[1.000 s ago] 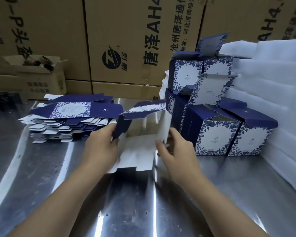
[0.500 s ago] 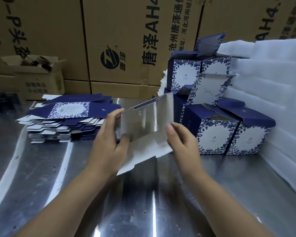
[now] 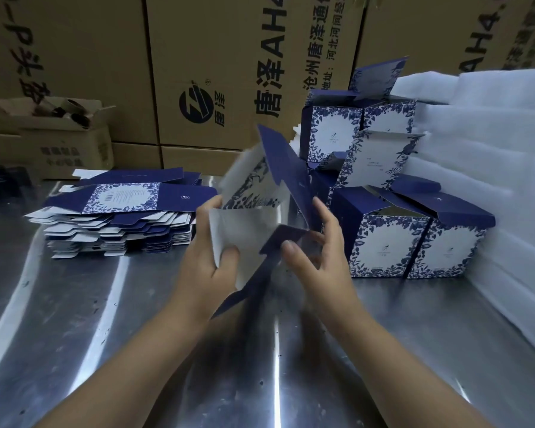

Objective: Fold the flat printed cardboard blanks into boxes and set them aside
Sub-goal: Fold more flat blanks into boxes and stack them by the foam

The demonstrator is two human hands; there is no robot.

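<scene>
cardboard blank (image 3: 250, 230) half-opened between hands | left hand (image 3: 207, 273) grips it | right hand (image 3: 322, 267) pinches it

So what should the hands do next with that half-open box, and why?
Probably tuck the blue flap inward with the right hand to close one end. The blank is opened up but unfinished, held above the table; the left hand grips its white side, and the right hand pinches that flap.

Passage lies over the steel table (image 3: 99, 335) between the stack of flat blanks (image 3: 121, 223) on the left and the folded boxes (image 3: 389, 242) on the right, while foam sheets (image 3: 491, 180) wall the right edge and brown cartons (image 3: 229, 57) close off the back.
</scene>
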